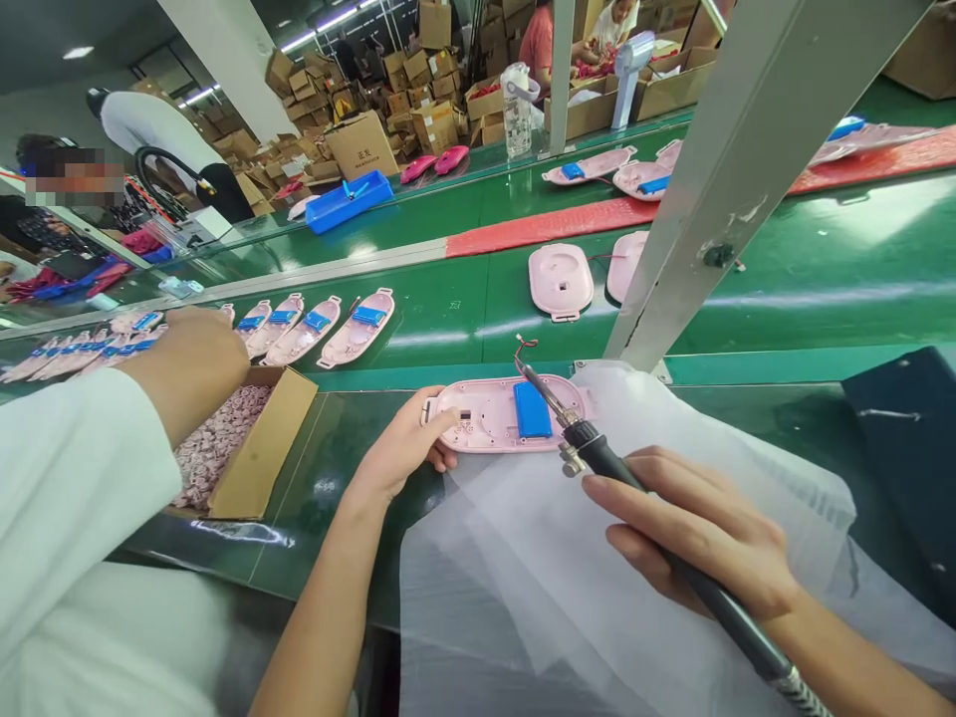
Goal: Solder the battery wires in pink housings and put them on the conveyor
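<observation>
My left hand (403, 443) grips the left end of a pale pink plastic shell (491, 403), thumb on its inner side and fingers beneath. A blue rectangular battery (532, 410) lies inside, right of the shell's middle. My right hand (694, 533) is closed around a black-handled pen-shaped tool (608, 458) that looks like a soldering iron, with a brass-coloured knob near its front. Its thin metal tip reaches over the shell's upper right edge; whether it touches is unclear. Thin red and dark wires with a small white connector (521, 340) rise beside the tip.
Translucent white sheeting (508, 558) covers the bench under the shell. A co-worker's white-sleeved arm (198, 363) reaches across a cardboard box (284, 438) of small pink parts. Shells with batteries (358, 327) line the green conveyor (448, 314). A grey metal post (717, 209) stands right.
</observation>
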The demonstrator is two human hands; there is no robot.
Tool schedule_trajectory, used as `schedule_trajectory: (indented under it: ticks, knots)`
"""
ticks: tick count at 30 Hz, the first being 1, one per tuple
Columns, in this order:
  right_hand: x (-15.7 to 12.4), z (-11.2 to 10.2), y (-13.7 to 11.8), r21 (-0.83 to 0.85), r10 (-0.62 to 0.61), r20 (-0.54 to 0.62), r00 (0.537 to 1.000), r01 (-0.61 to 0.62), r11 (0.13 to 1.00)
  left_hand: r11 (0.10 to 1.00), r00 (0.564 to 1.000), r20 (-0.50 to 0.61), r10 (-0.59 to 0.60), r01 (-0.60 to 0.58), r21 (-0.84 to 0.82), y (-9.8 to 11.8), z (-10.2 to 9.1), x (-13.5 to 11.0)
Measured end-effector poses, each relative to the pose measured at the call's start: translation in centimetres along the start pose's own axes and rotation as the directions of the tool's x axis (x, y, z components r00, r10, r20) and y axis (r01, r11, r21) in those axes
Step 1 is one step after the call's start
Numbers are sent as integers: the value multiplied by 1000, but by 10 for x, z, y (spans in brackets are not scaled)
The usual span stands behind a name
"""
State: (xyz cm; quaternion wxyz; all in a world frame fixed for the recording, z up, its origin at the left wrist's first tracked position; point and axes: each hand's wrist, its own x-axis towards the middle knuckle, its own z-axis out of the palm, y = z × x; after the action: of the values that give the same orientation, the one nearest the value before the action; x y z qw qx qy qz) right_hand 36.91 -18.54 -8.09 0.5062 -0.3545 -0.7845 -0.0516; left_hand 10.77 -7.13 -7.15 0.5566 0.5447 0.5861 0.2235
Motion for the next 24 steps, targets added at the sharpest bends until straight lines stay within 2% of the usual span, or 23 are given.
schedule_trajectory:
  ticks: [8,13,17,20,24]
  knots:
    - [-1,-1,-3,-12,34,3,999,-34,999,1000,1000,20,17,-17,23,2,1,-1]
    - [-1,0,-3,6,35,8,999,-35,999,999,998,-53,29,-27,24,0,7,1]
    - [-1,1,-2,8,38,6,999,-38,999,996,991,-104,89,-87,29,-2,10,-2]
    - [-1,1,-2,18,37,11,999,-37,999,991,986,-98,136,-135,7,-3,10,-6]
    - [1,2,-2,25,20,16,1000,-20,999,990,987,-76,142,-143,-14,-3,9,-6]
